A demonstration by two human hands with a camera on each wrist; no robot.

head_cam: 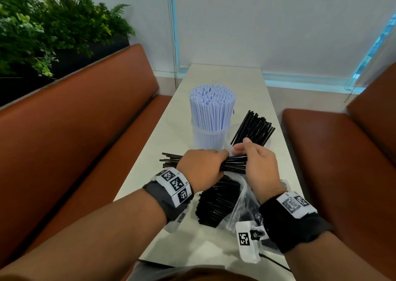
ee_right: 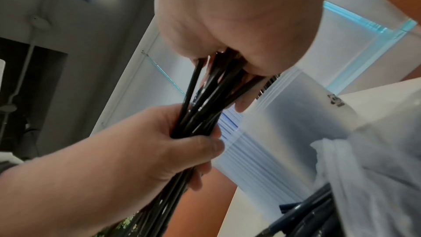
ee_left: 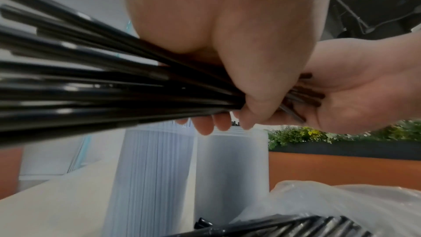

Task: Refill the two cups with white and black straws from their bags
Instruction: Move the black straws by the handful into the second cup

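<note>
Where the clear plastic bag [head_cam: 240, 197] lies open on the near end of the pale surface [head_cam: 150, 152], a heap of black straws [head_cam: 218, 203] spills from it, just under both wrists. Above that heap the left hand [head_cam: 201, 169] is clenched round the middle of a held bundle of black straws [head_cam: 234, 163], which lies level and crosswise, its far ends fanning out past the left of the knuckles. The right hand [head_cam: 257, 165] cups the bundle's other end, its fingers curled round the tips, which rest against the palm, as the left wrist view shows. Just beyond the hands stand two translucent cups side by side: the left cup [head_cam: 209, 137] is packed full of upright white straws [head_cam: 212, 107], and the right cup [head_cam: 233, 135] carries a smaller sheaf of black straws [head_cam: 254, 128] leaning to the right. Brown bench seats [head_cam: 85, 118] flank the surface, with green plants [head_cam: 53, 23] behind the left one.
</note>
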